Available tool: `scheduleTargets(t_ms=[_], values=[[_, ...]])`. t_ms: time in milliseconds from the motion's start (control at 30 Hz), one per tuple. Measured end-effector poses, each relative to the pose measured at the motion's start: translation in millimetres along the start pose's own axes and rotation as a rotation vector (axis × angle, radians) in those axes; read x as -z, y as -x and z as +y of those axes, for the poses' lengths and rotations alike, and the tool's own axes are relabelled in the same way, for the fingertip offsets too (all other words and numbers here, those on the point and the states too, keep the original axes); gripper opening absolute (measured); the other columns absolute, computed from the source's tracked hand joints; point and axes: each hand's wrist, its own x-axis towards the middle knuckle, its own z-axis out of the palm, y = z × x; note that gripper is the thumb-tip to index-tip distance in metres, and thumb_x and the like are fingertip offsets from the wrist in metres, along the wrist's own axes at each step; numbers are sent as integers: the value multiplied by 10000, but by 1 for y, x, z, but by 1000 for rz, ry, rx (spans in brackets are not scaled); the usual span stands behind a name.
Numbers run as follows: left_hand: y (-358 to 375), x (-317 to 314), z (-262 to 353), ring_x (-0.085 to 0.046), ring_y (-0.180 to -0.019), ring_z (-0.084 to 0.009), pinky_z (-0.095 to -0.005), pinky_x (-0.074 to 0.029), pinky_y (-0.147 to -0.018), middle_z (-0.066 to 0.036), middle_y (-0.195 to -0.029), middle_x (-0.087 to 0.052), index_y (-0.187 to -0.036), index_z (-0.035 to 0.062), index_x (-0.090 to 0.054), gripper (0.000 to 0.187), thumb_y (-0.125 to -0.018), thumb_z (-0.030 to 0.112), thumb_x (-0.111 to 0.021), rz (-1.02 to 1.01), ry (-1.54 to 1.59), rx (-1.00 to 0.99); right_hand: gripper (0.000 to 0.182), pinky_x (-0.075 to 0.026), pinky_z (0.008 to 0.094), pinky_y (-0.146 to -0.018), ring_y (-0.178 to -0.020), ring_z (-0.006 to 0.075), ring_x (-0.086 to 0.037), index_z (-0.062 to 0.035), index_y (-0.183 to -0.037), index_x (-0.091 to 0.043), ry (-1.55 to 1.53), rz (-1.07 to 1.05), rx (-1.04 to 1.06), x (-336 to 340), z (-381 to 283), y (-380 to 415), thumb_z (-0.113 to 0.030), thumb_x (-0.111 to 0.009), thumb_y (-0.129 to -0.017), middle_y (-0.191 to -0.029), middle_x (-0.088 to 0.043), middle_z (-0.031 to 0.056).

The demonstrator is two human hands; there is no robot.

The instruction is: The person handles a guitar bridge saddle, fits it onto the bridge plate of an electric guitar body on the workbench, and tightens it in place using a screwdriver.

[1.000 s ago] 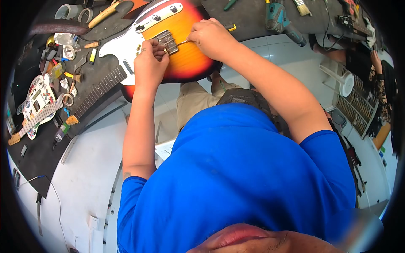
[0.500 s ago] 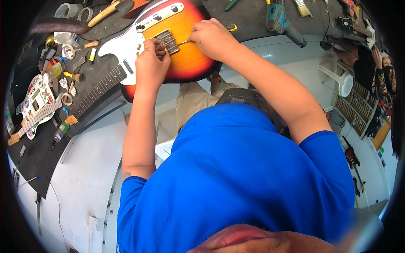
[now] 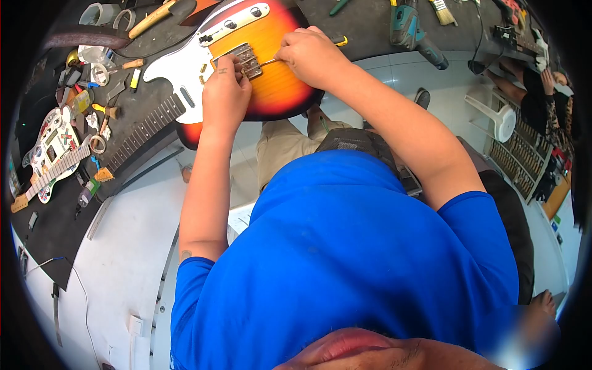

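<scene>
A sunburst electric guitar with a white pickguard lies on the dark bench, its fretboard pointing down-left. My right hand is closed around a slim screwdriver. The shaft reaches the lower edge of the metal bridge, and a yellow-black end shows beyond my hand. My left hand is at the bridge's left side, thumb and fingers pinched together. Whatever is between those fingertips is hidden.
A second, stickered guitar lies at left among brushes, tape rolls and small tools. A teal power drill and a paintbrush lie at the upper right. A white stool stands on the floor, with a seated person beyond.
My left hand has shifted slightly, its fingers drawn closer together. My right hand stays in place. Another person's dark clothing, shoe and foot have appeared behind my right arm, covering guitars at right.
</scene>
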Motion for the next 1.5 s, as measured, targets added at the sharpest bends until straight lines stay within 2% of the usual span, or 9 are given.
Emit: scheduleTargets(t_ms=[167,433,567,667,767,933,1133,1267,1500], values=[[-3,5,1,-817,-957,-271,-385,-652,-870,-170,-1078,-811,-1223,-16,-602,349,-919,13,-772,-37,40,45,176,-508,432,-914,-995,269,-706,-131,-1014,-870,-11,45,16,-2,0,3,-128,-718,-925,-935,-728,51],[-10,15,1,-820,-972,-236,-346,-652,-886,-160,-1081,-811,-1235,-28,-606,377,-911,-11,-800,-117,176,158,260,-493,428,-961,-1013,247,-710,-144,-1077,-875,91,-17,56,11,-2,2,-118,-689,-898,-952,-734,39],[-13,15,-1,-822,-973,-235,-345,-653,-882,-167,-1084,-818,-1218,-17,-619,359,-909,-8,-801,-128,161,135,280,-498,421,-961,-1020,243,-714,-136,-1105,-865,130,-54,86,15,-2,-1,-113,-676,-899,-955,-735,38],[-15,16,4,-823,-977,-235,-345,-654,-882,-177,-1091,-824,-1208,-15,-623,351,-905,-9,-801,-140,135,153,268,-507,417,-952,-1019,249,-718,-115,-1101,-848,135,-45,105,12,0,-1,-109,-672,-899,-958,-738,45],[-16,16,4,-826,-989,-240,-347,-654,-886,-186,-1099,-827,-1204,-21,-622,351,-900,-14,-800,-145,118,169,103,-529,401,-902,-979,242,-723,-123,-908,-760,143,34,149,8,4,-1,-111,-662,-879,-905,-726,23],[-19,20,3,-827,-1004,-251,-350,-655,-891,-200,-1099,-826,-1202,-27,-620,345,-900,-34,-787,-163,154,177,102,-534,401,-896,-969,249,-728,-113,-930,-748,124,27,172,9,5,0,-110,-659,-880,-905,-729,32],[-21,18,0,-826,-936,-247,-353,-649,-852,-148,-1020,-831,-1115,4,-652,296,-867,-22,-811,-135,198,205,133,-548,423,-914,-982,282,-733,-103,-967,-761,69,11,192,6,9,-3,-93,-656,-887,-927,-732,60],[-21,24,7,-828,-1008,-253,-350,-655,-889,-204,-1087,-828,-1181,-38,-622,317,-900,-48,-770,-187,206,232,169,-561,440,-925,-950,317,-735,-101,-994,-779,-48,4,131,3,8,-5,-76,-655,-882,-947,-734,87],[-23,23,5,-829,-1009,-254,-352,-655,-887,-206,-1095,-829,-1177,-41,-628,314,-898,-41,-773,-190,225,241,165,-562,426,-915,-951,289,-746,-114,-980,-788,55,-43,160,10,6,-7,-88,-658,-882,-925,-746,64]])
